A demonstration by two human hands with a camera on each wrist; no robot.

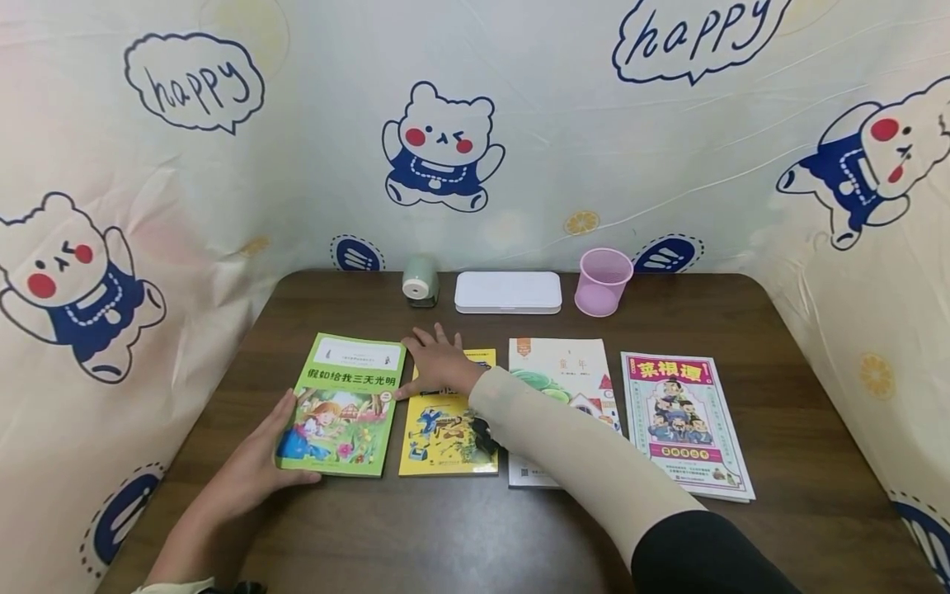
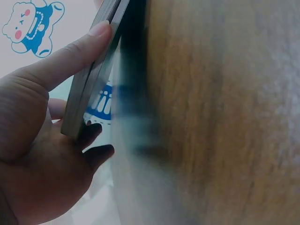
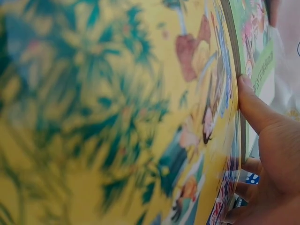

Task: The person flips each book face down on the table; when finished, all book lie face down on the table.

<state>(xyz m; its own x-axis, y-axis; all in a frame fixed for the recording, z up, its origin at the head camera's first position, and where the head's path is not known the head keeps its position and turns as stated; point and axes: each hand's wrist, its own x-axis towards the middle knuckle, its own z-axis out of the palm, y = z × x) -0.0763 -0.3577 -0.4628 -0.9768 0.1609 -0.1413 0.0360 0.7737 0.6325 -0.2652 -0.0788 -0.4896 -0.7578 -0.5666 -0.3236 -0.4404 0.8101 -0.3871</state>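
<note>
A green picture-covered book [image 1: 343,404] lies leftmost in the row on the table. At its lower left corner is my left hand [image 1: 263,445], fingers along the left edge and thumb at the bottom edge. The left wrist view shows that thumb [image 2: 89,44] touching the page edges. My right hand [image 1: 441,363] spreads over the upper part of a yellow book [image 1: 449,433], partly hiding it. In the head view its thumb reaches the green book's right edge. The right wrist view shows the right hand [image 3: 281,154] beside the yellow cover [image 3: 140,117], with the green book beyond.
Right of the yellow book lie a white book [image 1: 560,363], partly under my right forearm, and a pink-and-white book [image 1: 683,421]. Along the back edge stand a pale green device [image 1: 420,282], a flat white case [image 1: 508,292] and a pink cup [image 1: 603,282]. A printed cloth hangs behind.
</note>
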